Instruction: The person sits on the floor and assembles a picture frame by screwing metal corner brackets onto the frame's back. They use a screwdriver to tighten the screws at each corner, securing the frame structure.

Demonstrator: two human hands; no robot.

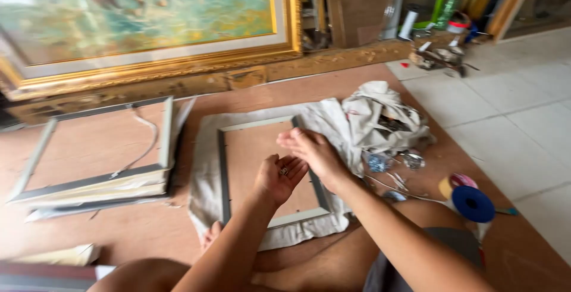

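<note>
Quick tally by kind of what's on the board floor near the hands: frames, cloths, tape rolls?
Grey frames: 2, one under the hands, one stacked at left
Cloths: 2, flat, crumpled
Tape rolls: 2, blue, tan
Total: 6
Left hand cups small metal bits; right hand reaches in.

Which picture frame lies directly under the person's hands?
The grey frame on the cloth, under both hands; the stacked frames lie apart, and the gilt one stands behind.

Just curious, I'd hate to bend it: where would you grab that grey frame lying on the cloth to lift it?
Probably the grey frame by its long left rail, coming from the left: it lies flat on the cloth, and that rail is bare and clear of both hands.
</note>
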